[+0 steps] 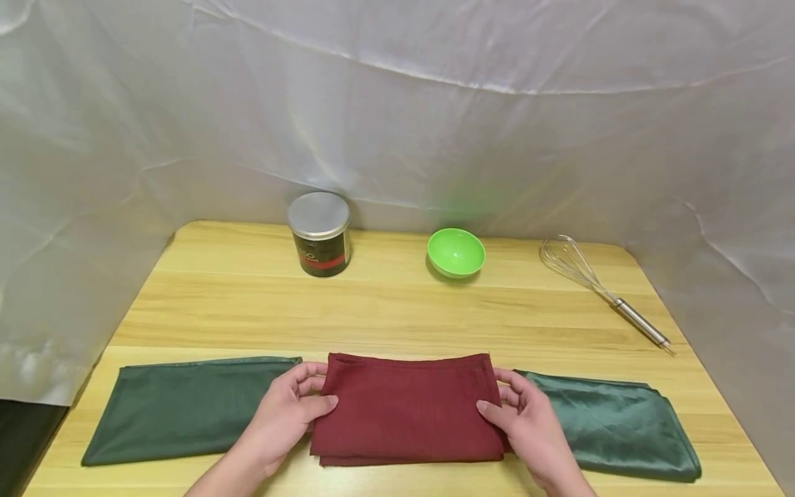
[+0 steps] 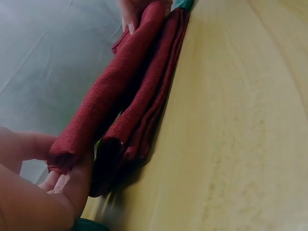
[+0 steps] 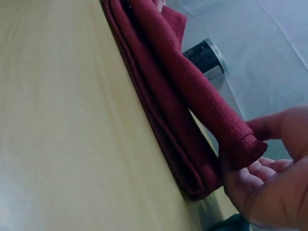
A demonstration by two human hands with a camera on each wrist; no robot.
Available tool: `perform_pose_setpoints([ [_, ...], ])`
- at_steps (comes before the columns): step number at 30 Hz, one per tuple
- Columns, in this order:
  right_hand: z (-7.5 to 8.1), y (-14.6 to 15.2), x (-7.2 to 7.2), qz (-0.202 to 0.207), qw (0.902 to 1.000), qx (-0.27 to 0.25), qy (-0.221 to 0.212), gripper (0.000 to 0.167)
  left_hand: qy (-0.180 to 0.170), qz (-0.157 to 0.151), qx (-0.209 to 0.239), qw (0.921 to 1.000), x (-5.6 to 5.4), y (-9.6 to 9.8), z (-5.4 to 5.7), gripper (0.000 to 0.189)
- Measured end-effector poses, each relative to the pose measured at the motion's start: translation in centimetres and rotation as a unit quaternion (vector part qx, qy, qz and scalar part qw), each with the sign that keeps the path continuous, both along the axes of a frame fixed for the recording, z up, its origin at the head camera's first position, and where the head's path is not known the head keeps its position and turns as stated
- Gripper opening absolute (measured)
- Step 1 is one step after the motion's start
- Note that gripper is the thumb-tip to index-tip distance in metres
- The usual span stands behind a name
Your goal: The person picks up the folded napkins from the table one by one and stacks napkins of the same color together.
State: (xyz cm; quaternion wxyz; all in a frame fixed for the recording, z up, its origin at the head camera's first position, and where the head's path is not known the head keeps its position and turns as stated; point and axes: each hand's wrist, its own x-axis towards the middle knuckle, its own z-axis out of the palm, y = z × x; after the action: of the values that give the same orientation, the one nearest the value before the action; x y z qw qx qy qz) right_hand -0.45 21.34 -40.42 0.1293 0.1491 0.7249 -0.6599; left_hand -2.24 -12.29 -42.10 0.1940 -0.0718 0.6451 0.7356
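A folded dark red cloth (image 1: 406, 411) lies at the front middle of the table. My left hand (image 1: 288, 407) pinches its left edge, thumb on top and fingers beneath. On the opposite edge my right hand (image 1: 528, 421) pinches it the same way. Both wrist views show the upper folded layer (image 2: 103, 96) raised between thumb and fingers, with a gap above the lower layers (image 3: 159, 96), which rest on the table. A dark green folded cloth (image 1: 180, 411) lies beside my left hand. Another, shinier green folded cloth (image 1: 621, 424) lies beside my right hand.
Toward the back of the wooden table (image 1: 385, 317) stand a dark lidded tin (image 1: 321, 241) and a bright green bowl (image 1: 456, 253). A whisk (image 1: 621, 304) lies at the right. A pale grey sheet (image 1: 397, 124) hangs behind and along the sides.
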Motion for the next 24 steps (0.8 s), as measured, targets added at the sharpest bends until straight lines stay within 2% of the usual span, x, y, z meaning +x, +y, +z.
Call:
perform_pose_setpoints([
  [9,-0.43,-0.20,0.14,-0.025,0.9987,0.046,0.002,0.055,0.007,-0.007,-0.039,0.9992,0.05,0.23,-0.36,0.043],
  [13,-0.46,-0.32,0.21,-0.020,0.9956,0.091,0.008,0.058,0.015,-0.005,-0.064,0.9978,0.03,0.36,-0.31,0.045],
  [16,-0.42,-0.32,0.23,-0.010,0.9932,0.115,0.012,0.060,0.019,0.002,-0.101,0.9947,0.00,0.54,-0.20,0.048],
  [19,-0.35,-0.30,0.11,0.003,0.9891,0.146,0.015,0.060,0.042,0.000,-0.174,0.9837,-0.06,0.71,-0.06,0.049],
  [21,-0.38,-0.29,-0.05,0.015,0.9827,0.184,0.019,0.059,0.069,-0.008,-0.232,0.9703,-0.12,0.71,-0.07,0.051],
  [24,-0.48,-0.24,-0.26,0.037,0.9669,0.251,0.031,0.058,0.109,-0.022,-0.302,0.9467,-0.29,0.66,-0.03,0.052],
])
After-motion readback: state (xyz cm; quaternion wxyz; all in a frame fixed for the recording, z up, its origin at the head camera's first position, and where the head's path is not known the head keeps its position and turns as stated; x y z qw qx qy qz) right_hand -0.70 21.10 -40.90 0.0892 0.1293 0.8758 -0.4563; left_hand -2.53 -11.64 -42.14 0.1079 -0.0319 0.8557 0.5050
